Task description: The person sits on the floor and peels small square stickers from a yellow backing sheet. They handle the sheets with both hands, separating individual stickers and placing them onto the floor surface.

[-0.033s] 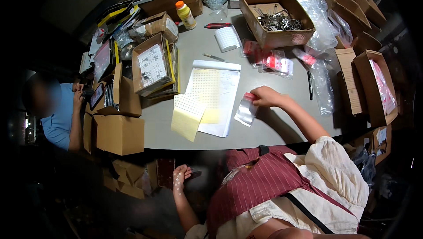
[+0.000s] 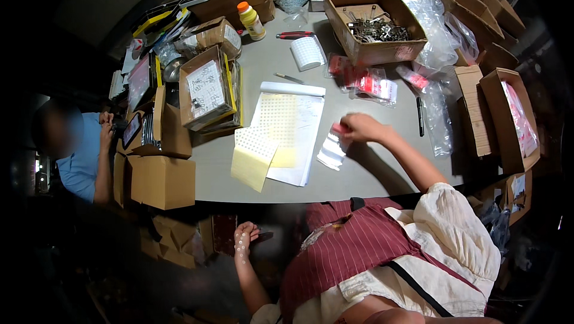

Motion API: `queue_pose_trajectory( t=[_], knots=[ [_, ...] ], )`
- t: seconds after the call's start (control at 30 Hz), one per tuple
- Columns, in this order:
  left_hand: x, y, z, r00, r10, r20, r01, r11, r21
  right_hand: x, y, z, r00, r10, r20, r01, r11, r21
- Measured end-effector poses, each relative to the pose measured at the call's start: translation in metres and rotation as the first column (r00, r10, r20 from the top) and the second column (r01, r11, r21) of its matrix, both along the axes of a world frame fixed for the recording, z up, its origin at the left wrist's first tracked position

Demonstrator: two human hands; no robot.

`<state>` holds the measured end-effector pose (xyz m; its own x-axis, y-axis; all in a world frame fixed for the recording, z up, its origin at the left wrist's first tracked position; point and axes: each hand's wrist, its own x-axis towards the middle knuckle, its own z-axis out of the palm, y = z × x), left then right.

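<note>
My right hand [image 2: 362,128] is over the table, its fingers pinching the red top edge of a small clear plastic bag [image 2: 332,152]. The bag lies to the right of a white notepad [image 2: 293,175] and shines in the light. Sheets of small round stickers [image 2: 256,159] on yellow backing rest across the pad. Below the table edge, my left hand [image 2: 246,235] is turned palm up with curled fingers. A small dark thing [image 2: 263,237] shows at its fingertips, too dim to name. Several round white stickers [image 2: 241,248] are stuck on the left palm and wrist.
A carton of metal clips [image 2: 382,30] stands at the back, with red-and-clear packets [image 2: 376,86] before it. A sticker roll [image 2: 307,53], a red cutter [image 2: 295,34], a pen [image 2: 289,77] and a black marker [image 2: 420,116] lie about. Cartons [image 2: 210,88] crowd the left; a person [image 2: 84,150] sits there.
My right hand has shifted slightly and blurs with motion. The plastic bag has moved a little left and catches more light. My left hand looks the same.
</note>
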<state>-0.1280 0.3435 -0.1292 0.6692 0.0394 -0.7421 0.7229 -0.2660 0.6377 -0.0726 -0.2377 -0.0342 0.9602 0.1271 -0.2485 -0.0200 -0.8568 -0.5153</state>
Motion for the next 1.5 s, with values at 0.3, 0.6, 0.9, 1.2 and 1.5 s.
queue_pose_trajectory(
  t=[0.3,0.6,0.9,1.2,1.5],
  knots=[
    [0.004,-0.103,0.051,0.932,-0.033,0.362,-0.049,0.975,0.215,0.038,-0.098,-0.027,0.810,-0.193,0.554,0.397,0.876,-0.274],
    [0.022,-0.254,0.146,0.890,-0.117,0.441,0.285,0.898,-0.336,-0.052,-0.046,0.057,0.791,-0.596,0.137,0.131,0.385,0.914],
    [0.031,-0.316,0.168,0.807,-0.300,0.509,0.545,0.708,-0.448,-0.095,-0.002,0.071,0.926,-0.359,-0.117,0.228,0.285,0.931],
    [0.058,-0.264,0.161,0.651,-0.539,0.535,0.700,0.699,-0.146,-0.126,0.030,0.097,0.920,0.058,-0.388,0.372,0.190,0.909],
    [0.034,-0.280,0.195,0.338,-0.774,0.535,0.918,0.397,-0.005,-0.129,0.107,0.048,0.974,-0.132,-0.185,0.220,0.343,0.913]
  ],
)
